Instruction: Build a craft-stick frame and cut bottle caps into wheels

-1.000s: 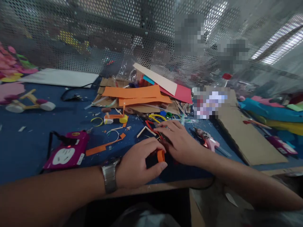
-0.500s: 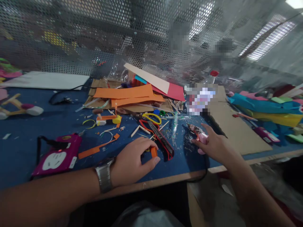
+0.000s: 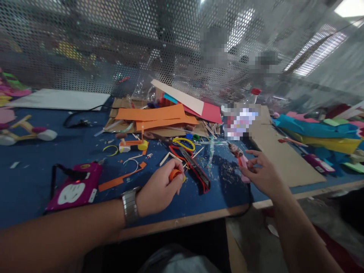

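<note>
My left hand [image 3: 160, 185], with a metal watch on its wrist, is closed around a small orange paper roll [image 3: 174, 174]. My right hand [image 3: 263, 172] has its thumb and bent fingers at the pink handle of a glue gun [image 3: 242, 165], while its index finger sticks out. The gun tilts with its dirty nozzle up and away from me. Between the hands lies a red and black utility knife [image 3: 197, 170]. Scissors [image 3: 183, 144] with yellow handle loops lie just beyond it.
A magenta socket box [image 3: 75, 185] with a black plug sits at left. Orange paper sheets [image 3: 159, 115] lie at the back, under a perforated metal screen [image 3: 108, 57]. Cardboard [image 3: 287, 159] lies at right. A small orange and yellow model [image 3: 132, 145] stands left of the scissors.
My left hand has closed further around the orange roll and turned it. The glue gun has swung more upright, and my right hand has shifted slightly right along with its handle.
</note>
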The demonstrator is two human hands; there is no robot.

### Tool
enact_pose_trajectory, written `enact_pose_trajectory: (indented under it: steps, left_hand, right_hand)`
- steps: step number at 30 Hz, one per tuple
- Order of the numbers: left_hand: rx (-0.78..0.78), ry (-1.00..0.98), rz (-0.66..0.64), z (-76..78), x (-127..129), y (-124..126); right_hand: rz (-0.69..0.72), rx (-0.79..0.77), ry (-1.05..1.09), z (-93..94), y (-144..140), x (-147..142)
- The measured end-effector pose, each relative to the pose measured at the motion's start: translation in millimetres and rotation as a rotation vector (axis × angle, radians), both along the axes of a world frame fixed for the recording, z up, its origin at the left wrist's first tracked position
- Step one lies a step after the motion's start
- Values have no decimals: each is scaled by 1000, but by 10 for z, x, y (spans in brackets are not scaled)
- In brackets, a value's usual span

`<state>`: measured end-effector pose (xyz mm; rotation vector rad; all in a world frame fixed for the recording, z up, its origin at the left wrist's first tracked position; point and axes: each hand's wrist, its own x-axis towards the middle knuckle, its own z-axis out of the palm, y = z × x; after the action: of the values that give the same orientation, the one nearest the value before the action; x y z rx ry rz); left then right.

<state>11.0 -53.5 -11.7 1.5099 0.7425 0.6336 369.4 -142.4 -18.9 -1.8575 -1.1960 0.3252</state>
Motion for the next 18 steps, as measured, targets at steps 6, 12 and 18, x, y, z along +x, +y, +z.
enact_pose_trajectory:
  steps: [6,12,18]
  left_hand:
    - [-87,-20,-63,18,-6,16]
    - [-116,-22,-112,10,-29,3]
    - [-153,-80,-75,46,11,15]
  right_hand:
    - [44,222,325,176,60,-474]
    - [202,141,1012,257,274,-1105]
    - [366,144,1434,350,300,-1445]
